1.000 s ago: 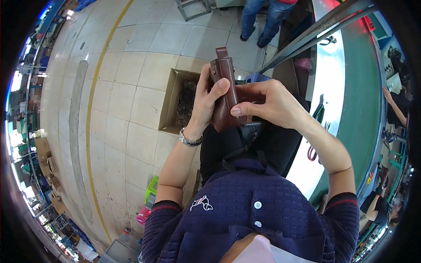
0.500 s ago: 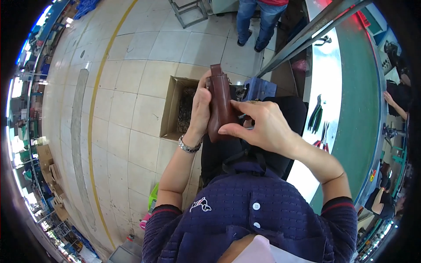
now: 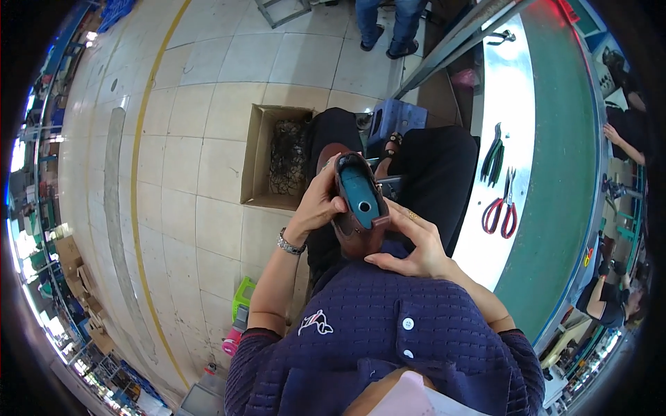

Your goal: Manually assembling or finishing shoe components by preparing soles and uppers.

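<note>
A brown leather boot [image 3: 362, 241] is between my hands, just above my lap. A teal shoe last [image 3: 352, 182] with a round hole in its top fills the opening, which faces up at me. Wrapped round the boot's left side is my left hand [image 3: 320, 201], its thumb along the edge. My right hand [image 3: 419, 248] grips the right side, near the strap by the opening, with the thumb at the lower end. The boot's underside and some of my fingertips are hidden.
A cardboard box [image 3: 254, 159] with dark tangled scraps stands left of my legs. On the white bench strip [image 3: 517, 104] lie green-handled cutters [image 3: 493, 156], red-handled scissors [image 3: 509, 204] and a small dark tool [image 3: 501, 38]. Beside it runs a green belt [image 3: 565, 180]. A person's legs [image 3: 390, 21] stand ahead.
The boot has come down toward my lap and tipped, so its opening with the teal last now faces me. Both hands moved with it. My view has shifted slightly.
</note>
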A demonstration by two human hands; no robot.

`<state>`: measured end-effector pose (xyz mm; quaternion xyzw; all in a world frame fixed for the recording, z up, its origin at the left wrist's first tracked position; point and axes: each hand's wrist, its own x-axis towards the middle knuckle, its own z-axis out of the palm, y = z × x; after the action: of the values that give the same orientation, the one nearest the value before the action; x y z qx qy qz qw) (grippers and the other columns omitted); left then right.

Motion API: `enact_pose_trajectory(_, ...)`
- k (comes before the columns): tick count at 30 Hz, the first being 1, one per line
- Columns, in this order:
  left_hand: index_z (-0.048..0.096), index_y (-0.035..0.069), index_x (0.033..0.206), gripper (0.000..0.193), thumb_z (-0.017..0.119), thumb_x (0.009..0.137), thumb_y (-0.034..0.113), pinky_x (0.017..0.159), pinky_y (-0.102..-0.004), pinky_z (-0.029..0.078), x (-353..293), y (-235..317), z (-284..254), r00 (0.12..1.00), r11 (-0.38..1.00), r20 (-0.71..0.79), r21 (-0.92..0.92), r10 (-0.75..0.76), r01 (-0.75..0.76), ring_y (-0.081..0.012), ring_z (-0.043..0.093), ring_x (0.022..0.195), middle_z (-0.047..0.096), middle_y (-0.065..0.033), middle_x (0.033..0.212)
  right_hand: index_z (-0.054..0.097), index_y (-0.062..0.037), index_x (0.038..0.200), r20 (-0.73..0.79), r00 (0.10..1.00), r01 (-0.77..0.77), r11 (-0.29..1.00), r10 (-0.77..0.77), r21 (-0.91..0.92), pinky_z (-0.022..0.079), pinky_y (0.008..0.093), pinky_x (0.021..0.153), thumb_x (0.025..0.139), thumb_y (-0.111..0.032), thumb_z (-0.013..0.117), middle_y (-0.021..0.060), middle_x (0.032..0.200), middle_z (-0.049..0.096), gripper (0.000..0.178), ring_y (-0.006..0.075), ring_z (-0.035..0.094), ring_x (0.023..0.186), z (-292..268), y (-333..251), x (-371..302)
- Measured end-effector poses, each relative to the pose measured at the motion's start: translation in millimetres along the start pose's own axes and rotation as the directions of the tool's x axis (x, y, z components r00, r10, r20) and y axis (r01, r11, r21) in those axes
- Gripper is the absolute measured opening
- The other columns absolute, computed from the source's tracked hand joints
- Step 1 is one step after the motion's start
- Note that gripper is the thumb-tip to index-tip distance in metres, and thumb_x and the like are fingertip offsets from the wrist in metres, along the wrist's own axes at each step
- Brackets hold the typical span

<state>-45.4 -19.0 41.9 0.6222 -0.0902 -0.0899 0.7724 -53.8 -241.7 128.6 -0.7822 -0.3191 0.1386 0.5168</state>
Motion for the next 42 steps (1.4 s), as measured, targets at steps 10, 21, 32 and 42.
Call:
enact_pose_trajectory(10, 0.049, 0.009, 0.132, 0.063, 0.035, 0.096, 0.059, 0.091, -0.0321, 0.049, 51, 49, 26, 0.759, 0.673, 0.004, -0.460, -0.651, 0.580, -0.0147, 0.059, 0.106, 0.059, -0.0074, 0.122, 0.033, -0.0013, 0.144, -0.120, 0.993, 0.016, 0.992, -0.001, 0.123, 0.053, 0.0358, 0.086, 0.074, -0.026, 0.080, 0.0223, 0.134, 0.049, 0.088, 0.0300, 0.059, 0.112, -29, 11, 23)
enact_pose_trajectory(21, 0.053, 0.004, 0.126, 0.042, 0.037, 0.101, 0.034, 0.094, -0.0406, 0.049, 82, -4, 12, 0.675, 0.565, -0.021, -0.565, -0.738, 0.601, -0.0234, 0.062, 0.105, 0.063, -0.0119, 0.117, 0.056, 0.0003, 0.125, -0.212, 0.918, -0.342, 0.940, 0.336, 0.008, 0.051, 0.0351, 0.081, 0.086, -0.037, 0.060, 0.0213, 0.096, 0.068, 0.054, 0.0296, 0.068, 0.088, -53, 81, 102)
enact_pose_trajectory(32, 0.048, 0.002, 0.133, 0.057, 0.034, 0.101, 0.047, 0.096, -0.0347, 0.046, 50, 8, 27, 0.776, 0.631, -0.132, -0.672, -0.616, 0.387, -0.0199, 0.058, 0.110, 0.058, -0.0116, 0.124, 0.065, 0.0021, 0.109, -0.709, 0.663, -0.438, 0.893, 0.240, -0.107, 0.049, 0.0375, 0.086, 0.083, -0.024, 0.068, 0.0220, 0.105, 0.066, 0.037, 0.0310, 0.065, 0.098, -99, 159, 20)
enact_pose_trajectory(42, 0.060, -0.001, 0.075, 0.041, 0.054, 0.096, 0.034, 0.051, -0.0396, 0.041, 8, 15, 42, 0.849, 0.524, -0.507, 0.768, 0.148, 0.367, -0.0323, 0.053, 0.052, 0.052, -0.0171, 0.058, 0.050, 0.0034, 0.128, -0.771, 0.490, -0.872, 0.245, 0.407, -0.424, 0.048, 0.0469, 0.090, 0.085, -0.044, 0.061, 0.0311, 0.122, 0.051, 0.065, 0.0470, 0.058, 0.102, -169, 259, -55)
